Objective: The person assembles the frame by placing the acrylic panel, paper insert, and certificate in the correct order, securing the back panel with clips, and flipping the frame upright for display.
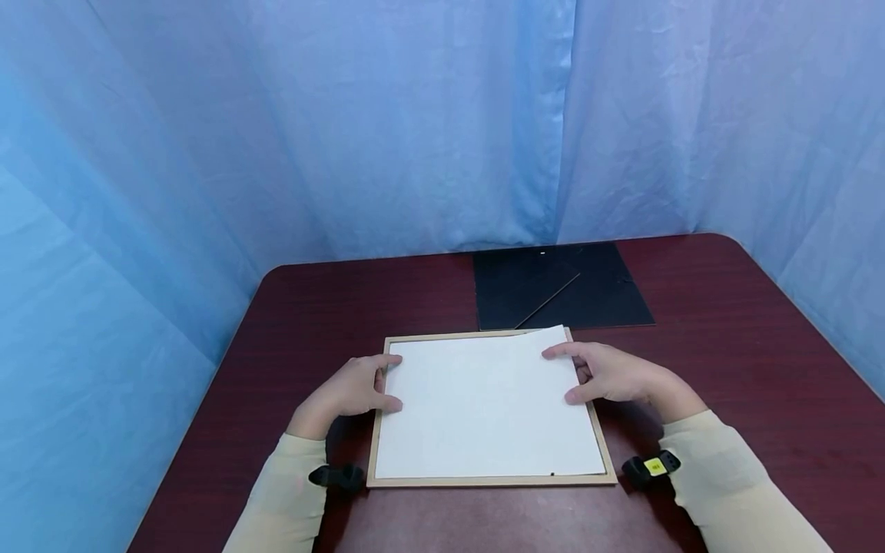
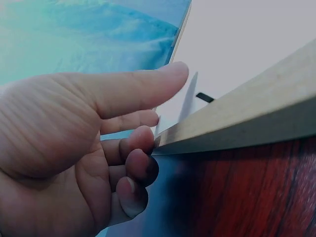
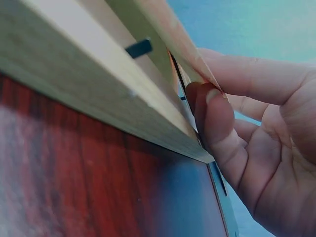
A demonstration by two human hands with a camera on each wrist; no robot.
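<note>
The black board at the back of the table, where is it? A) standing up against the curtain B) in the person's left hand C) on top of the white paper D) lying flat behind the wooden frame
D: the black board lies flat on the table, beyond the far edge of the wooden frame, while both hands are at the sides of the white paper.
</note>
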